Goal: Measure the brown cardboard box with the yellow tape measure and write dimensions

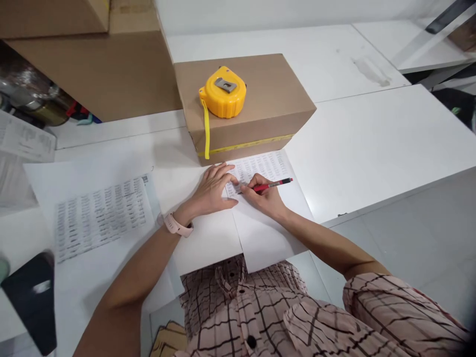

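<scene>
My right hand (265,197) grips a red mechanical pencil (273,185), its tip down on a sheet of paper (267,238) that carries a printed or written table in its upper part. My left hand (215,188) lies at the left edge of this sheet with fingers spread, holding nothing; a pale pink watch band (177,226) is on its wrist. Just beyond both hands stands a closed brown cardboard box (256,89) with a yellow strip along its near side. On top of it rests a yellow tape measure (225,94) with its yellow strap hanging over the edge.
Larger cardboard boxes (111,69) stand at the back left. Another sheet with a table of text (104,218) lies on the white table (372,139) to my left, near a black object (31,297). The table's front edge runs close to my body.
</scene>
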Tool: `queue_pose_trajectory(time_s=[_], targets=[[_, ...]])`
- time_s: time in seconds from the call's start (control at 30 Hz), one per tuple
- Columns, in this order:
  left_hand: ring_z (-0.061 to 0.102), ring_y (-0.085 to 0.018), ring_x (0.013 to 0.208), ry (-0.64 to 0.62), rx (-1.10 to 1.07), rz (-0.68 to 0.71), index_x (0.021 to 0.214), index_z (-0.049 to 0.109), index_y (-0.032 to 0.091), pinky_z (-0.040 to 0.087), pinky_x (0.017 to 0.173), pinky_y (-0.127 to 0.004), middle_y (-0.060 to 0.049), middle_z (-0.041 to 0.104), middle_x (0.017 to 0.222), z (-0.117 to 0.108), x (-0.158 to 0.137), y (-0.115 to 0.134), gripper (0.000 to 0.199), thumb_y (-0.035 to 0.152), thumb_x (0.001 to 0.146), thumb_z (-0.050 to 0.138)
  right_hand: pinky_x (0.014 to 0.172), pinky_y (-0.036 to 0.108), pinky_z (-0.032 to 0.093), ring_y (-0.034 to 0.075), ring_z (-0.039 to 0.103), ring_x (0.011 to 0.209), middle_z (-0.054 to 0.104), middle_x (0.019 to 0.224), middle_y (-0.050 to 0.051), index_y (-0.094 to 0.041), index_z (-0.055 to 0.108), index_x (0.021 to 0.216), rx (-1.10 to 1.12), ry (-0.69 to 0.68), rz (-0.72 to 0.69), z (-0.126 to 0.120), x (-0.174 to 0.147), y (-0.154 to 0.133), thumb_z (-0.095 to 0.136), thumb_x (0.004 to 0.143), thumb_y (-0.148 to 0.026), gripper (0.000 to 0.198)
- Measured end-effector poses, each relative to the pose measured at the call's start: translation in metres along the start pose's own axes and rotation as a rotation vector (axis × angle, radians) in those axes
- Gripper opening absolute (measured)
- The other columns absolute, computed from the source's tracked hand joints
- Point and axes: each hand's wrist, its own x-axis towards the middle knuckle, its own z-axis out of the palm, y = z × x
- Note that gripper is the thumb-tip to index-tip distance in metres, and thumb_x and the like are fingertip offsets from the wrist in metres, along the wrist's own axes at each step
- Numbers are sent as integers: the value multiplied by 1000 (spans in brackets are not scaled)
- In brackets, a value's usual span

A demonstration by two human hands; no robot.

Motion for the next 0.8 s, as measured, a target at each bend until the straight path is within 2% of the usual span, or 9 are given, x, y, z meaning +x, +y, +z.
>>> queue_pose_trajectory(time_s=[0.2,0.3,0.43,0.57,0.8], targets=[[33,-36,150,11,11,3,112,58,23,28,121,-57,-13,47,154,2,0,-1,44,34,75,80,55,27,34,10,44,60,53,70,-4,-21,54,82,42,41,52,6,-2,-1,70,86,-47,31],[33,-36,150,14,10,-3,111,58,22,27,121,-57,-13,49,153,3,0,-1,44,34,75,80,55,28,34,10,42,57,50,66,-4,-22,50,75,12,101,27,9,-2,1,70,86,-47,34],[35,-34,150,28,6,-1,111,59,23,28,121,-57,-12,50,153,3,-1,0,33,26,81,73,56,28,32,11,37,57,43,62,-5,-23,45,69,-91,104,-48,10,-3,3,66,87,-42,34],[36,-30,149,67,13,7,109,59,23,29,120,-54,-10,53,150,5,-1,-1,21,18,89,61,55,28,30,11,35,57,40,60,-6,-23,43,68,-131,102,-49,9,-4,3,64,87,-37,32],[38,-28,147,88,22,-3,108,59,24,30,121,-52,-9,54,149,8,-1,-1,17,20,91,60,55,28,30,11,36,56,41,60,-6,-23,44,68,-167,92,-52,10,-4,5,63,87,-38,31]])
